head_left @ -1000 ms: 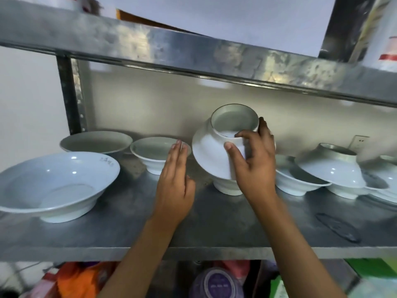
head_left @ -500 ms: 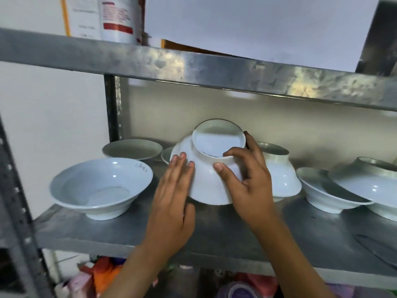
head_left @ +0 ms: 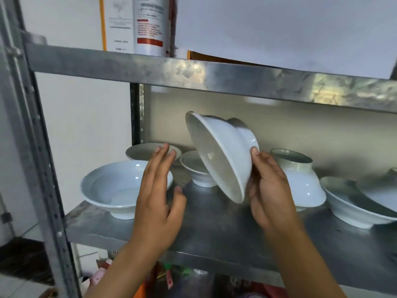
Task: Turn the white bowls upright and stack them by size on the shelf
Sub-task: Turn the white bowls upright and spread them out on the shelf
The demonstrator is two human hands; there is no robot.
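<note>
- Large bowl (head_left: 120, 188): upright at the left end of the shelf (head_left: 214, 229), likely the base for a stack, being the widest one in sight.
- Flat bowl (head_left: 141, 150) behind it and small bowl (head_left: 193, 168) to its right: both upright, standing apart, not yet stacked.
- Left hand (head_left: 156, 201): released, fingers straight, grasping nothing; it hovers in front of the large bowl, seemingly ready to receive or steady the held bowl.
- Held bowl (head_left: 221, 155): off the shelf, tipped on edge with its mouth facing left, judged midway through being turned upright.
- Right hand (head_left: 268, 188): grasping the held bowl, thumb on its outer wall; the fingers behind it are hidden.
- Inverted bowl (head_left: 300, 181): foot up, partly hidden by the right hand, awaiting turning.
- Right-end bowls (head_left: 354, 203): cut off by the frame edge; their count and attitude are unclear.
</note>
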